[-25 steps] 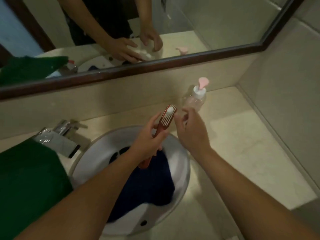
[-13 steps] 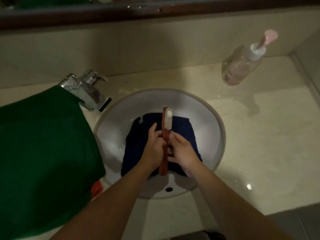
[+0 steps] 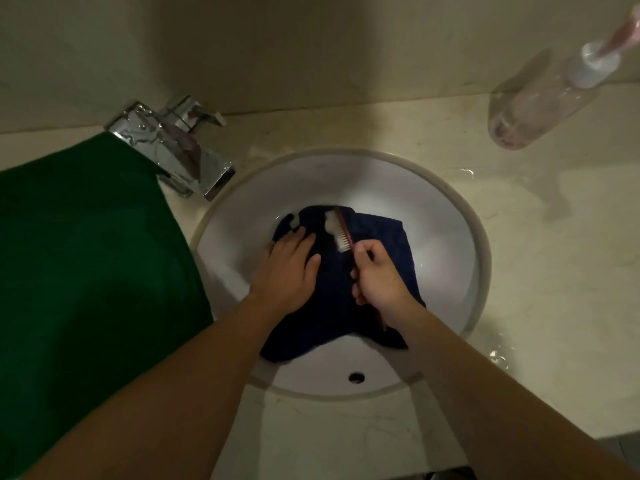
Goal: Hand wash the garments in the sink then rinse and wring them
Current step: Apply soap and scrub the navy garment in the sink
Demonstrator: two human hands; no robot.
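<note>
Changed from half a second ago: no longer both hands on the brush (image 3: pixel 341 233). Released by the left hand (image 3: pixel 287 268), which is now laid flat on the dark blue garment (image 3: pixel 329 306), fingers straight and slightly spread, pressing its left part. Gripped now by the right hand (image 3: pixel 379 275) alone, fingers curled round the red handle. No longer upright either: tipped over, bristles turned left and down against the garment, white foam at their far end.

In the round white sink (image 3: pixel 481 258), set in the middle of the table (image 3: pixel 554 271): the dark blue garment, bunched over the bottom and up the near wall, under both hands. Along the table's left edge, a green cloth (image 3: pixel 86 254), reaching the chrome tap (image 3: pixel 173 150) at the sink's far-left rim. Toward the table's far right corner, a clear pump bottle (image 3: pixel 540 105), a little pinkish liquid at its bottom.
</note>
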